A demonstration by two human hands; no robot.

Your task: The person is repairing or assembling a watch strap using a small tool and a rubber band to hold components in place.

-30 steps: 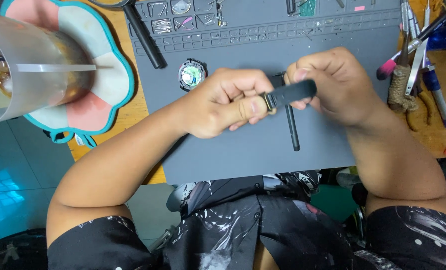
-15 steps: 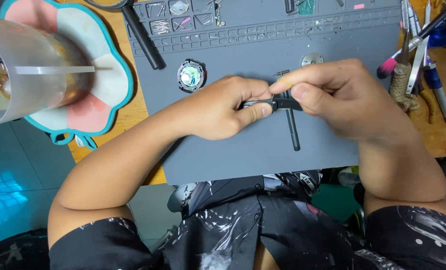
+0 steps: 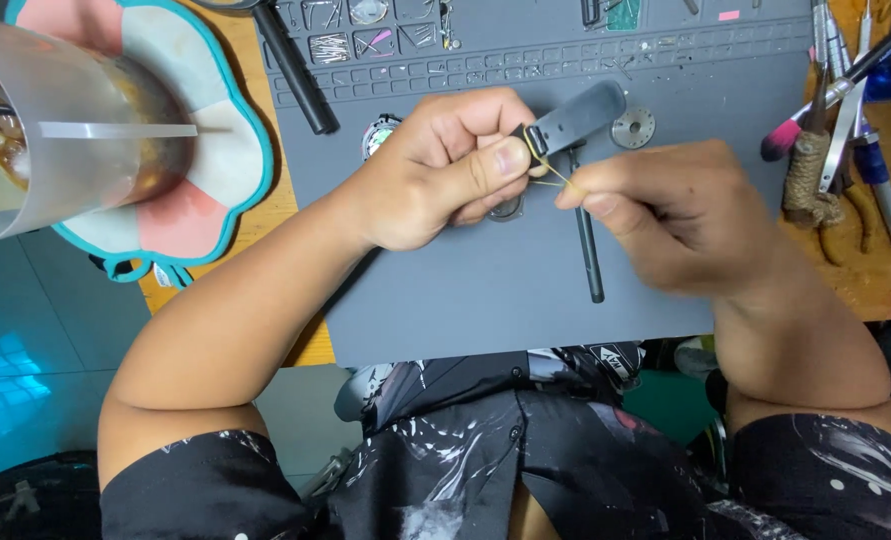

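Left hand [image 3: 445, 170] pinches the buckle end of a black watch strap [image 3: 573, 118], thumb and forefinger shut tight on it, the strap's free length angling up and away from the grip over the grey work mat [image 3: 465, 300]. Right hand [image 3: 665, 205], just beside that grip, holds a thin yellowish pin or wire [image 3: 555, 178] between closed fingertips, its far tip touching the strap at the buckle. By the look of it the pin is at the buckle but not seated; the fitting seems partway, with the strap apart from any watch case. Behind the left knuckles a watch movement [image 3: 377, 135] lies partly hidden on the mat; under the grip a small round part [image 3: 505, 210] peeks out. Just beyond the strap tip sits a round case back [image 3: 632, 127]. Below the grip a slim black tool [image 3: 589, 250] lies on the mat, near the right hand's thumb. Well off to the right, pliers and brushes [image 3: 835, 120] crowd the wooden bench. Far left, a plastic cup [image 3: 55, 130] stands on a flower-shaped coaster [image 3: 220, 190].
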